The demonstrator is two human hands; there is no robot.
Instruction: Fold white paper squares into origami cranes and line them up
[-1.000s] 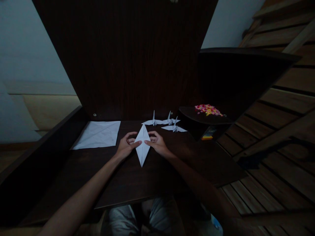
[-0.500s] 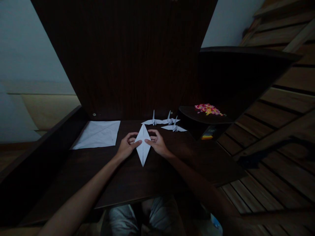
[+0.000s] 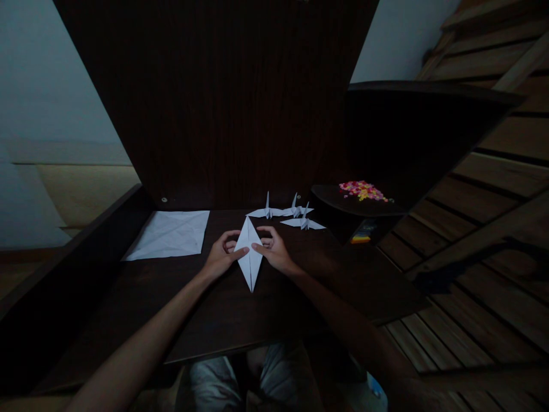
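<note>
A white sheet of paper folded into a long diamond [image 3: 250, 266] is held between my two hands, one point away from me and one toward me. A crease or slit runs down its middle. My left hand [image 3: 223, 252] grips its left corner, thumb on top and fingers curled beneath or behind. On the right corner, my right hand [image 3: 275, 249] pinches it the same way, thumb on the face. Just beyond the far tip stand three white paper cranes [image 3: 305, 224], wings spread. Parts of the fingers behind the paper are hidden.
A creased white paper sheet [image 3: 171, 234] lies on the dark desk [image 3: 214, 320] at the left. To the right, a low corner shelf [image 3: 330, 197] bears a heap of small pink, red and yellow pieces [image 3: 363, 190]. A raised panel borders the desk's left side.
The folded paper has turned slightly, its near tip shifting a little right and its far tip a little left. Both hands keep their hold.
</note>
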